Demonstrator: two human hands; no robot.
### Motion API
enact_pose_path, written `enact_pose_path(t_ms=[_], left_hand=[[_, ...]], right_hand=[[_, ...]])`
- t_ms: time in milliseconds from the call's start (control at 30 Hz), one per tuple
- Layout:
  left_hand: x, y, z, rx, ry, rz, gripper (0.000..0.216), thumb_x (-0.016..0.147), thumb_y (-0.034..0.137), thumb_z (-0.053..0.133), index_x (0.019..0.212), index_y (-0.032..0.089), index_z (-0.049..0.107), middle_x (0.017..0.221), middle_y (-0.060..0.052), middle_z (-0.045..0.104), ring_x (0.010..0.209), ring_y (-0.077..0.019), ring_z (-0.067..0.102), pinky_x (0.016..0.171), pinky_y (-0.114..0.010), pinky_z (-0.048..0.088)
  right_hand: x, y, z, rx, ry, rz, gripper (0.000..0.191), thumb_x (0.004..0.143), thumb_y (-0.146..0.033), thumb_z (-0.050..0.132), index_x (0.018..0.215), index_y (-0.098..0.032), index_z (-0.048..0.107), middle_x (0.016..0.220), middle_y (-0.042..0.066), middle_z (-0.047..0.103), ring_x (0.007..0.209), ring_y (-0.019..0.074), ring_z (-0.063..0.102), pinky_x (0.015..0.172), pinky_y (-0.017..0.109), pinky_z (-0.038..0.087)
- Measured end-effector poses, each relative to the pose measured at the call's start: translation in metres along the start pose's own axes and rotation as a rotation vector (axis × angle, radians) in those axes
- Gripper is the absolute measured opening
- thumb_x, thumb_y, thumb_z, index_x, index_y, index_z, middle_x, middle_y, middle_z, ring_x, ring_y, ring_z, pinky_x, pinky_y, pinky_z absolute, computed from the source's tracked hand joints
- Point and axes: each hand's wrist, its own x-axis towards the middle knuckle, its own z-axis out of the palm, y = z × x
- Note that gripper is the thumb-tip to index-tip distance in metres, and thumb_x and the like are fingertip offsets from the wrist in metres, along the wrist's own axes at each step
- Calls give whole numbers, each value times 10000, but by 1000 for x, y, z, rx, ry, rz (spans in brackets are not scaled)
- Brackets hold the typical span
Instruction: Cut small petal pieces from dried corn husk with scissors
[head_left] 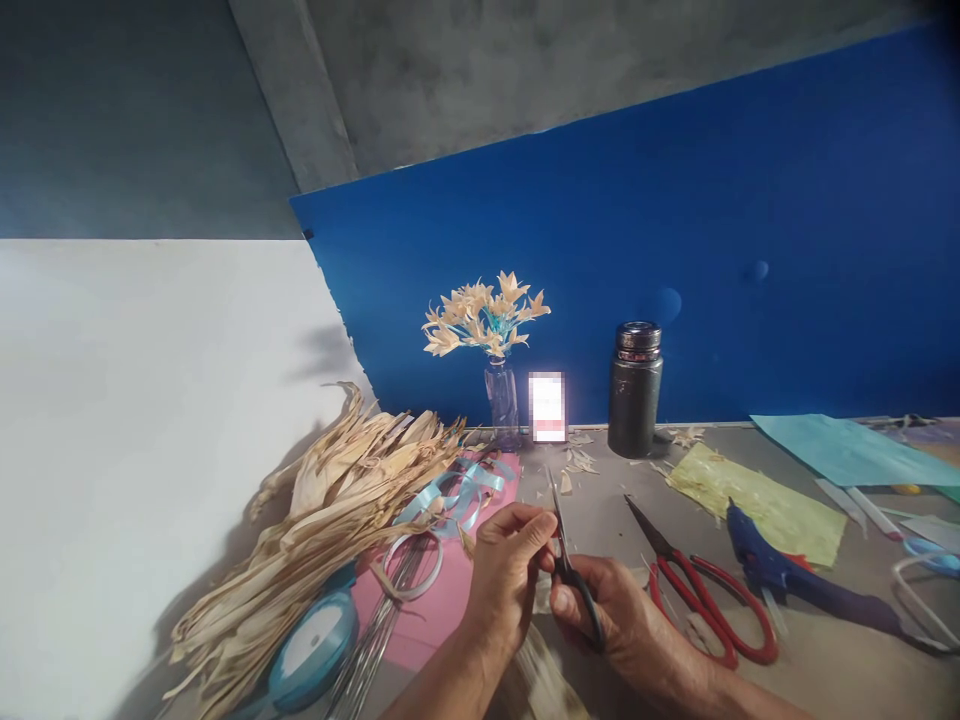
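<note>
My right hand (pixel 611 610) grips a pair of scissors (pixel 581 595) with black handles, the thin blades pointing up and away from me. Close beside the blades, my left hand (pixel 514 560) is closed in a pinch, thumb over the fingers. Whatever it holds is too small or too hidden to make out. Below the hands lies a pale strip of dried corn husk (pixel 544 675). Red-handled scissors (pixel 712 600) rest on the table just right of my right hand. On the left a big bundle of dried corn husks (pixel 330 500) leans toward the wall.
A vase (pixel 502 405) of husk flowers (pixel 487 315), a lit screen (pixel 547 405) and a dark flask (pixel 635 395) stand at the back. A blue glue gun (pixel 802 580) and yellow sheet (pixel 765 505) lie right. Ribbon spool (pixel 315 640), wires (pixel 375 640) and pink sheet (pixel 435 600) lie left.
</note>
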Motion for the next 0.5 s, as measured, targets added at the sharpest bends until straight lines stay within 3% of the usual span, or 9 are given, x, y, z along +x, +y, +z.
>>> enact_pose_path(t_ms=[333, 500], left_hand=[[1, -1, -2, 62, 0, 23, 395, 563, 423, 891, 645, 141, 627, 501, 20, 541, 448, -65, 446, 447, -175, 352], [-1, 2, -4, 118, -53, 77, 317, 679, 388, 826, 694, 152, 615, 576, 8, 572, 501, -80, 474, 497, -195, 365]], right_hand=[[2, 6, -1, 14, 0, -11, 630, 767, -780, 563, 662, -160, 533, 575, -40, 426, 542, 84, 305, 522, 250, 237], [2, -2, -2, -69, 42, 34, 657, 714, -813, 565, 648, -161, 524, 575, -30, 427, 559, 99, 330, 517, 259, 229]])
